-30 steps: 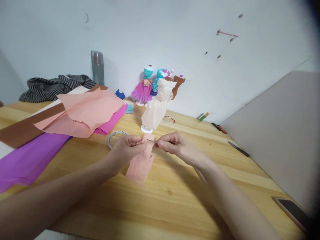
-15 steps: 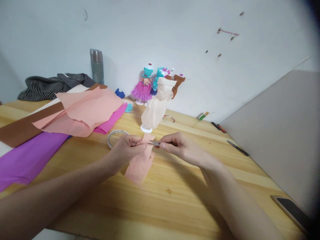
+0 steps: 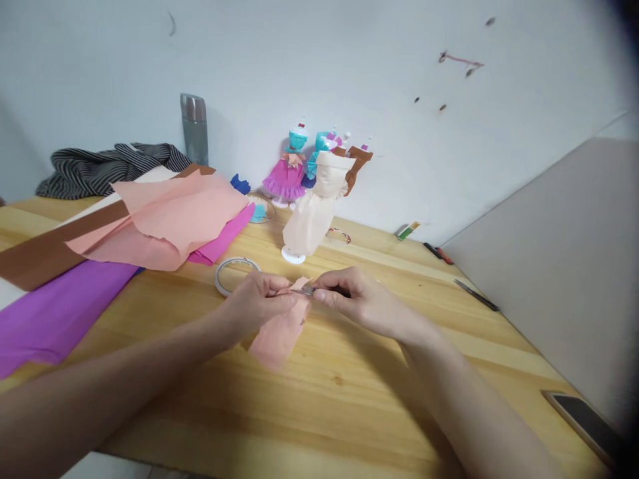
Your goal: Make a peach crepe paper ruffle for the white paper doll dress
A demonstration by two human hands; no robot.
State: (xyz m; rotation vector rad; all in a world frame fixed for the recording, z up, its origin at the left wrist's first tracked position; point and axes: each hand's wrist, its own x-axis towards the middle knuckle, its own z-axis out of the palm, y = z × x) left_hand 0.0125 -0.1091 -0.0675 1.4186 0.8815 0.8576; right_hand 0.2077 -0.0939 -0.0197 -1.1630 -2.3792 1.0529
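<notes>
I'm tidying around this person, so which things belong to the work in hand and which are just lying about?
In the work:
- pink paper strip, in the left hand
- small metal tool, in the right hand
- pink sheet, probably, by its matching colour

Apparently just lying about:
- striped cloth
- bottle
- phone

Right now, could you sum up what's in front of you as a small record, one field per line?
Left hand: pinches a small peach paper piece
Right hand: grips a metal-bladed tool, exact kind unclear, its blade at the paper's upper part
Beside the left hand: tape roll, lying flat
Beyond the hands: cream dress on a white-based stand
Left side: large peach sheet over brown and purple ones
Back left: upright bottle, striped cloth
Surface: wooden table
</notes>
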